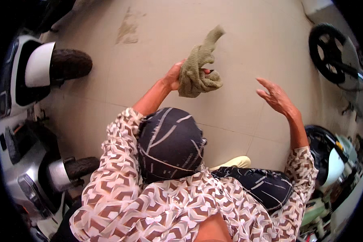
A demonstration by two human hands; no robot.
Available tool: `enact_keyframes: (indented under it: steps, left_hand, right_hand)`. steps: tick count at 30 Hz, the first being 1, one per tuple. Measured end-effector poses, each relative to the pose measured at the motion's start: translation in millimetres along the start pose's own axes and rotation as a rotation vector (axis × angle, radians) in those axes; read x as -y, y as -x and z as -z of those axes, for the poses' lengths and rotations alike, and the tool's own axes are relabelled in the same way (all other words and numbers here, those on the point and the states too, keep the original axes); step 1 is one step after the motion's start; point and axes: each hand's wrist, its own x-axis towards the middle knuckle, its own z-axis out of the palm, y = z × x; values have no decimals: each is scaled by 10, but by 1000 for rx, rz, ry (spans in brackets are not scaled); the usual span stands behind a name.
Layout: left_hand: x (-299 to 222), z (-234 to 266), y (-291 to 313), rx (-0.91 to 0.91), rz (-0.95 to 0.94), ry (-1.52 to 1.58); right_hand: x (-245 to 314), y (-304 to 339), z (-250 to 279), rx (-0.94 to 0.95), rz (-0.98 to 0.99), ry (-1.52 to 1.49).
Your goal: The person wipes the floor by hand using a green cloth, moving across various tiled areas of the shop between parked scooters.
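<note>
A bunched olive-green cloth [197, 76] hangs in front of me above the tiled floor. My left hand [175, 76] is closed round its left side, with fingertips showing through the folds near the cloth's middle. One twisted end of the cloth sticks out to the far right, slightly blurred. Off to the right, my right hand [273, 94] is held in the air, apart from the cloth. Its fingers and thumb are spread, and nothing is in it.
Parked scooters line the left side, with a white front fender [40, 64] and dark tyres [70, 64] jutting inward. At the right stand a black-rimmed wheel [328, 52] and a pale green scooter [336, 165]. A brownish stain [129, 30] marks the floor [246, 36]. My knees are bent below.
</note>
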Motion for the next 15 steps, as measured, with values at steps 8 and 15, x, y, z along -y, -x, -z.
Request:
enact_keyframes:
  steps: [8,15]
  left_hand:
    - [-91,933,1208,-1276,-203,-1074]
    - [256,1003,738,-1454,-153,-2046]
  right_hand:
    - [-1432,-91,-747,54,-416,308]
    - [-1253,-206,-1853,-734,-623,347]
